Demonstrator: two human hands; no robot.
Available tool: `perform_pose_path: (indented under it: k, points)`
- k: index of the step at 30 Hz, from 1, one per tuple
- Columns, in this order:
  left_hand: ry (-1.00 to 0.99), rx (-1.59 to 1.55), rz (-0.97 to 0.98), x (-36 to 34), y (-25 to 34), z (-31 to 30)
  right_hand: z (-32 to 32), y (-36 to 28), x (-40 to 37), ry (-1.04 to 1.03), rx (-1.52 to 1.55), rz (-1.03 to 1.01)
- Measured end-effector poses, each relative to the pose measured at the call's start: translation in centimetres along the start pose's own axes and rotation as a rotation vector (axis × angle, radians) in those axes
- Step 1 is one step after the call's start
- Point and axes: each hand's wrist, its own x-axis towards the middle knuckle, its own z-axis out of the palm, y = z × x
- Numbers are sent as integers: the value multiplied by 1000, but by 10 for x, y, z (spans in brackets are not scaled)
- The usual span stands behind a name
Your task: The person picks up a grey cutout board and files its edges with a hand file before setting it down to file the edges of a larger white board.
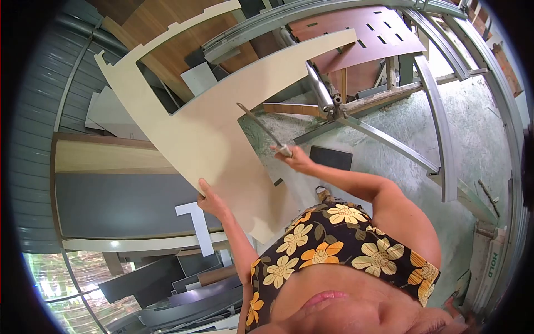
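A large cream board (206,125) with cut-out openings stands in front of me, slanting across the middle of the view. My left hand (210,199) is closed on its left edge, thumb lying on the near face. In my right hand (297,160) I grip the handle of a long, thin, dark file-like tool (260,123). Its slightly curved tip overlaps the board's face, close to the inner corner of a cut-out. The fingers of that hand wrap round the pale handle, right of the board's edge.
Metal rails (389,145) and a clamp-like tube (320,89) stand at the right. A reddish slotted panel (367,42) lies behind. Dark and wooden panels (128,203) lean at the left, with a white L-shaped piece (198,225). A dark plate (331,158) rests on the concrete floor.
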Motion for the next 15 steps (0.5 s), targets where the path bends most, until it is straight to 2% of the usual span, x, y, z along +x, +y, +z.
perform_pose_path:
  k: [3, 6, 7, 10, 15]
  points:
    - [9, 24, 33, 0, 2, 4, 50, 13, -8, 23, 149, -121]
    - [4, 7, 36, 1, 5, 8, 57, 2, -16, -54, 313, -15]
    - [6, 7, 37, 2, 8, 9, 45, -25, -19, -157, 392, 148]
    - [1, -7, 29, -1, 18, 12, 44, -26, -10, -279, 195, 162]
    - [4, 33, 23, 11, 19, 17, 57, -30, -1, -162, 372, -74]
